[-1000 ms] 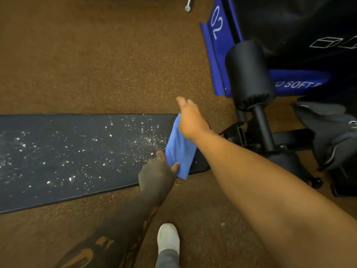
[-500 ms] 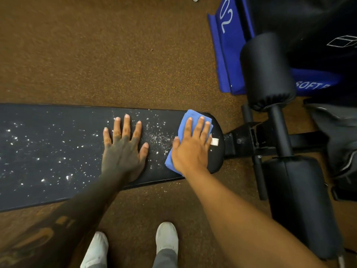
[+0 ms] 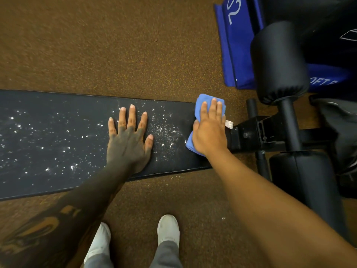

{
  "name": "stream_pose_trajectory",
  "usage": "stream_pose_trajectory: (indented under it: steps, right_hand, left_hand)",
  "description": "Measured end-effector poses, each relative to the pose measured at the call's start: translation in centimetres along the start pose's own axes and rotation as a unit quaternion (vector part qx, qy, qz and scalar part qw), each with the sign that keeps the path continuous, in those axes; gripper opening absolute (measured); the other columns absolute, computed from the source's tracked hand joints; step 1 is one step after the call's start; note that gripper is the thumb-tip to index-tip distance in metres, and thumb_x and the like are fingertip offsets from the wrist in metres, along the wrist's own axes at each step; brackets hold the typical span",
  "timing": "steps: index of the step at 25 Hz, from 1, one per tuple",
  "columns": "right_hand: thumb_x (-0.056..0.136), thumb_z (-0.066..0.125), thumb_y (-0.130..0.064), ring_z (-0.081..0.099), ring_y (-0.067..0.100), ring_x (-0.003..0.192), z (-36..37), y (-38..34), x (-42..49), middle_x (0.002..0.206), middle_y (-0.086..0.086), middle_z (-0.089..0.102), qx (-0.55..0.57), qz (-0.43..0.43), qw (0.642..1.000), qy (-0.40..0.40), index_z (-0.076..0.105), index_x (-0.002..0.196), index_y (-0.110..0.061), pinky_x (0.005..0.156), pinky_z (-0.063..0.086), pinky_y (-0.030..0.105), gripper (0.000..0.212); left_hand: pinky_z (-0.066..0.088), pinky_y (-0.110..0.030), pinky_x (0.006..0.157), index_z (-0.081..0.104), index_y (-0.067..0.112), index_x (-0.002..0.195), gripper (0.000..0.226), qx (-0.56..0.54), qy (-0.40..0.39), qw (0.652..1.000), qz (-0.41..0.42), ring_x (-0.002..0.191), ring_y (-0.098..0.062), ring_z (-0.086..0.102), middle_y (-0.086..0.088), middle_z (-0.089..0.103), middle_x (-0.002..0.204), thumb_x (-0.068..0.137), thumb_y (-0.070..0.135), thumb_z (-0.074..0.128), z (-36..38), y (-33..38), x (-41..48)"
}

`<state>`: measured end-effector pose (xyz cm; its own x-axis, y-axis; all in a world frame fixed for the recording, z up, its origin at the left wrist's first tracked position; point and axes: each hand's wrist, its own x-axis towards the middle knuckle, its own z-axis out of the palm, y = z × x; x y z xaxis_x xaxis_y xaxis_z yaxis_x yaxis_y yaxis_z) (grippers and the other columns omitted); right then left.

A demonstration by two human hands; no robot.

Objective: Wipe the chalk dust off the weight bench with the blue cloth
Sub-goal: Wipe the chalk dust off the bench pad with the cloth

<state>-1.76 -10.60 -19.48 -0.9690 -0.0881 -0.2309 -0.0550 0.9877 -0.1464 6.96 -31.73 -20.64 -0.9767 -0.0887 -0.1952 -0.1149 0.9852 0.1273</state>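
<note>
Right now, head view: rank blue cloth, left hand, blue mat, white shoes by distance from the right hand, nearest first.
1. blue cloth: directly under the right hand, at the bench's end.
2. left hand: flat on the bench, beside it.
3. blue mat: on the floor beyond the bench.
4. white shoes: on the floor on the near side. Close to the mat; ranking uncertain.

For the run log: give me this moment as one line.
stage: wiping starts | right hand: flat on blue cloth at bench end | left hand: flat, bracing | chalk dust: remains
</note>
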Motion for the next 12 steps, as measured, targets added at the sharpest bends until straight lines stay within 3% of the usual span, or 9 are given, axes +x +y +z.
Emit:
stream_pose_trajectory:
  steps: [5,9,12]
  right_hand:
    - [0.097,0.039,-0.026,-0.011,0.026,0.15,1.3,-2.0,-5.3,0.164,0.008,-0.004,-0.015,-0.13,0.991,-0.009,0.009,0.155,-0.014,0.12,-0.001,0.046,0.067]
    - [0.092,0.036,-0.024,0.0,0.03,0.151,1.0,3.3,-5.1,0.163,0.015,0.005,-0.024,-0.062,0.998,0.017,0.019,0.153,-0.009,0.121,0.01,0.049,0.065]
    - [0.095,0.036,-0.024,0.001,0.034,0.15,0.2,3.1,-0.4,0.162,0.02,0.007,-0.004,0.008,1.0,0.019,0.021,0.152,-0.004,0.121,0.011,0.049,0.062]
  left_hand:
    - [-0.003,-0.055,0.12,-0.001,0.022,0.155,0.069,0.0,-0.002,1.0,0.001,0.15,-0.031,-0.011,-0.012,-0.006,0.164,0.095,0.054,0.009,-0.1,0.0,0.0]
    - [-0.003,-0.054,0.12,-0.003,0.023,0.155,0.068,0.005,-0.005,1.0,0.003,0.15,-0.03,-0.013,-0.012,-0.008,0.164,0.095,0.054,0.008,-0.2,-0.1,0.0]
    - [-0.003,-0.054,0.12,-0.002,0.022,0.155,0.068,0.005,-0.003,1.0,0.004,0.15,-0.031,-0.012,-0.012,-0.007,0.164,0.096,0.053,0.01,-0.1,0.0,0.0]
